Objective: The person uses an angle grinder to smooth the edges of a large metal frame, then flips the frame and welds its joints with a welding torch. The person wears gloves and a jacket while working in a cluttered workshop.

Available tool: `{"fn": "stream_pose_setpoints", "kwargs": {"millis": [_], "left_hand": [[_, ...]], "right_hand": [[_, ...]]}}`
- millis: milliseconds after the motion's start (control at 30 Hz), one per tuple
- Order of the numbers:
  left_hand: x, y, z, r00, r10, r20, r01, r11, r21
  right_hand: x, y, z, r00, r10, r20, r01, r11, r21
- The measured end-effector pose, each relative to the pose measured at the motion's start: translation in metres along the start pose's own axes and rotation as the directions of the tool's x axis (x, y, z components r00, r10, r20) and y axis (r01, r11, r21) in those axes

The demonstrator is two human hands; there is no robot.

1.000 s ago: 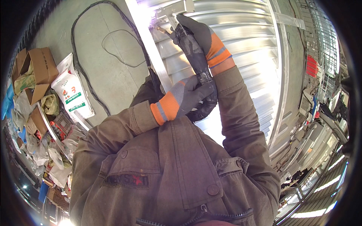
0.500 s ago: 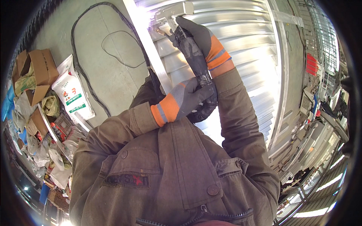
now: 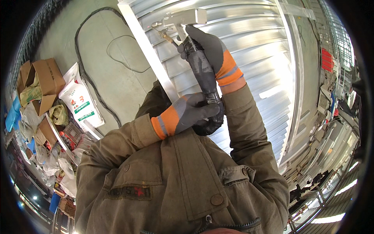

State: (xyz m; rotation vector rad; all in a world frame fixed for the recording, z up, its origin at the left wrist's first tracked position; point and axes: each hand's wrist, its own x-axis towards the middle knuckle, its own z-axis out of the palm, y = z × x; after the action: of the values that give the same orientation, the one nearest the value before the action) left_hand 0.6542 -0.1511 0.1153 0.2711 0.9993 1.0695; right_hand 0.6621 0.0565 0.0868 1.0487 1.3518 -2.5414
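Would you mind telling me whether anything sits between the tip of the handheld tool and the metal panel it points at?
Nothing visible does. The right hand grips the tool below its head, the left hand holds the black hose, and the tip faces the ribbed metal panel with no object between.

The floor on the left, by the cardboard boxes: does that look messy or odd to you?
Yes. Torn cardboard boxes, a white printed sack and crumpled bags are heaped untidily along the left edge, and a black cable snakes loose over the grey floor. The tool in both gloved hands looks intact.
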Motion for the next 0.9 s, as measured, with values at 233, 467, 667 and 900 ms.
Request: {"fn": "stream_pose_setpoints", "kwargs": {"millis": [233, 467, 667, 900], "left_hand": [[0.005, -0.002, -0.001, 1.000, -0.024, -0.018, 0.024, 0.999, -0.036], [0.002, 0.008, 0.001, 0.998, -0.054, -0.028, 0.051, 0.993, -0.106], [0.004, 0.010, -0.005, 0.999, 0.003, -0.047, -0.004, 1.000, -0.008], [0.006, 0.008, -0.010, 1.000, -0.019, -0.010, 0.019, 1.000, 0.008]], "right_hand": [[0.017, 0.014, -0.001, 0.999, 0.045, 0.006, -0.045, 0.998, 0.033], [0.024, 0.018, -0.004, 0.999, 0.044, 0.017, -0.045, 0.998, 0.052], [0.030, 0.021, -0.003, 0.999, 0.031, 0.021, -0.031, 0.999, 0.029], [0.032, 0.017, -0.001, 0.999, 0.017, 0.043, -0.017, 1.000, -0.007]]}}
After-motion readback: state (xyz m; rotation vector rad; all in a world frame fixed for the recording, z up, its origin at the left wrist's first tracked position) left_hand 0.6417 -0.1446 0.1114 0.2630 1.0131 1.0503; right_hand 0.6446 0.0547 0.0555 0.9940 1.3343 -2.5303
